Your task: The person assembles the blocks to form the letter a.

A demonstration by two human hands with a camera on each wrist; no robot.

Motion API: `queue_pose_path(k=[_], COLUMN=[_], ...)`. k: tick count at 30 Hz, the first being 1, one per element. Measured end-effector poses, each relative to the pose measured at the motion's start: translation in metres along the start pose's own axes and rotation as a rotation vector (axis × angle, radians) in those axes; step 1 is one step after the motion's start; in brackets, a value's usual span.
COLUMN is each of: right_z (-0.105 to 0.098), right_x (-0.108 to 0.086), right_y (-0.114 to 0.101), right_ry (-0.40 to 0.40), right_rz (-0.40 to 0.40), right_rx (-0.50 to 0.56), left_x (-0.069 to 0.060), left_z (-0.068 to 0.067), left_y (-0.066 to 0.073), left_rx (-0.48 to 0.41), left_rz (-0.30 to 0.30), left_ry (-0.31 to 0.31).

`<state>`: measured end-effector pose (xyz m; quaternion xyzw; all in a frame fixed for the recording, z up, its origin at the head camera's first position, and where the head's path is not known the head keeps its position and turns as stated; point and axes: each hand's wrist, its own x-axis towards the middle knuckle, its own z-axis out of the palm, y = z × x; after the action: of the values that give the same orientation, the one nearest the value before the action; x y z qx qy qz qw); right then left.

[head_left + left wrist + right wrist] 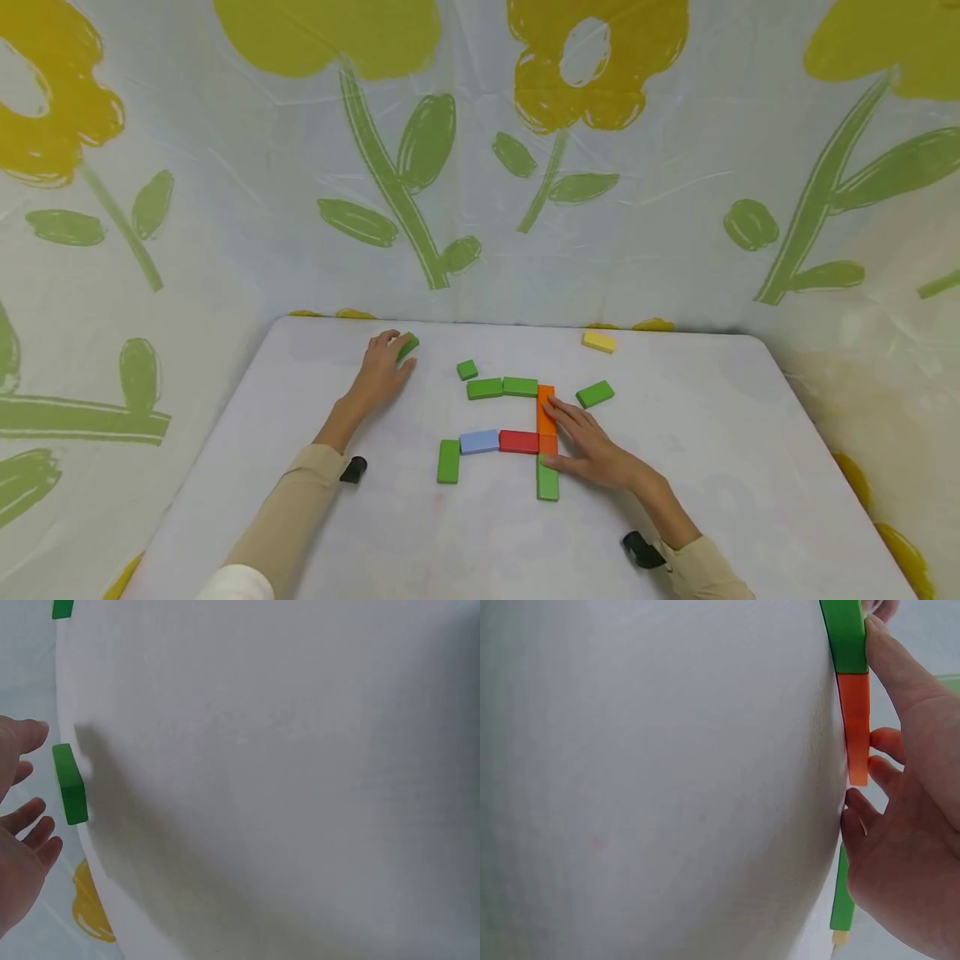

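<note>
My left hand [378, 375] is at the back left of the table, its fingers and thumb spread around a green block [408, 346]. In the left wrist view, a gap shows between the fingertips and that green block [70, 784]. My right hand [596, 454] lies along the right side of a column of blocks. Its fingertips touch the upper orange block [545, 408], while the thumb rests near the joint of the lower orange block [548, 445] and a green block [548, 482]. Red [518, 442] and blue [479, 442] blocks extend leftward from the column.
A green block [448, 462] stands lengthwise at the blue one's left end. Two green blocks [484, 388] form a row farther back, beside a small green block [467, 369]. Right of the column lie a loose green block [595, 394] and a yellow block [598, 341].
</note>
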<state>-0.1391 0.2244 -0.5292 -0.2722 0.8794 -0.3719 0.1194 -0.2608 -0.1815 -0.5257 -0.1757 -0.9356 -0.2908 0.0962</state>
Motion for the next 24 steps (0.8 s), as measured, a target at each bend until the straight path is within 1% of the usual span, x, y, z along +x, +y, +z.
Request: queue_pose_path(k=[3, 6, 9, 14, 16, 22, 24], right_z=[-0.001, -0.001, -0.001, 0.000, -0.001, -0.001, -0.001], right_x=[0.000, 0.000, 0.000, 0.000, 0.000, 0.000, 0.001], right_y=[-0.001, -0.002, -0.002, -0.003, -0.003, -0.003, -0.003], right_ry=[-0.001, 0.003, 0.005, 0.004, 0.006, 0.009, 0.009], right_rz=[0.007, 0.007, 0.004, 0.001, 0.003, -0.009, -0.013], right_rx=[0.000, 0.004, 0.006, 0.009, 0.008, 0.005, 0.004], left_x=[0.004, 0.005, 0.005, 0.005, 0.005, 0.004, 0.004], left_z=[0.001, 0.003, 0.004, 0.005, 0.004, 0.002, 0.001], left_y=[-0.006, -0.010, -0.013, -0.014, -0.012, -0.008, -0.005], left_rx=[-0.019, -0.039, -0.038, -0.032, -0.036, -0.078, -0.093], left_rz=[-0.072, -0.114, -0.117, -0.110, -0.123, -0.198, -0.209], left_ry=[-0.035, -0.063, -0.070, -0.044, -0.046, -0.079, -0.081])
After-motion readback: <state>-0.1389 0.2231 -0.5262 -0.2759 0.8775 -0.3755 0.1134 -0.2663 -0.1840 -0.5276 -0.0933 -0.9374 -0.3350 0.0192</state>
